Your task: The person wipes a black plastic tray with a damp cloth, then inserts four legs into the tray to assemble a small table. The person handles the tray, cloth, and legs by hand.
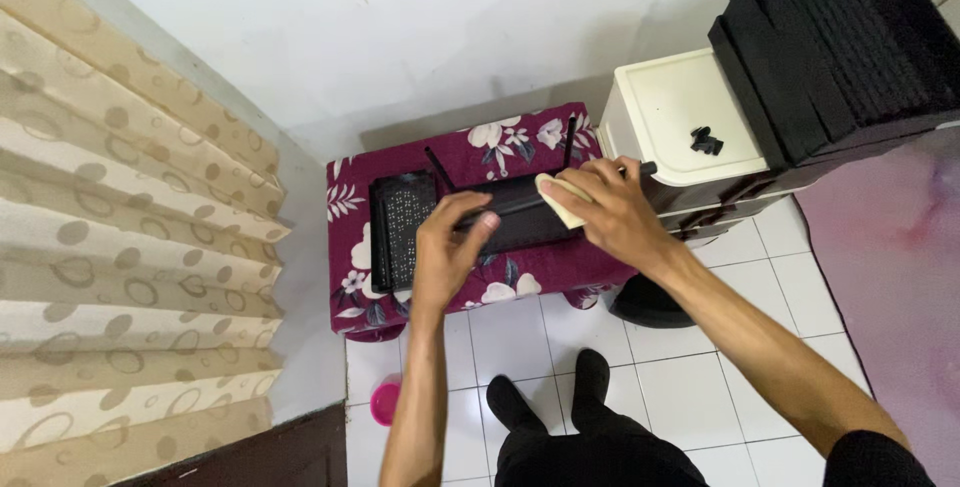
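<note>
Black plastic — a flat router [515,217] with thin antennas is lying on a maroon floral stool [450,162] set against the white wall. Its long axis is running left to right across the stool top, roughly parallel to the wall.

The left hand [445,247] is being laid on the router's left part, fingers spread and pressing down on the casing, not closed round it — a steadying contact rather than a pinch. The right hand [610,212] is being held over the router's right end, fingers curled together on a pale folded cloth [558,197] that is being pressed against the casing there. The cloth is sitting between palm and router; most of it is hidden under the fingers.

So the router is lying directly beneath both hands, stretched from one to the other. The right hand is the nearer to the far right end and the rear antenna [570,142]; the left is the nearer to a black perforated panel [405,227] lying just beside the router at the stool's left.

A cream plastic drawer unit [670,117] is standing just right of the stool, a small black clip [706,140] on top. White floor tiles [690,387] are being stood on.
</note>
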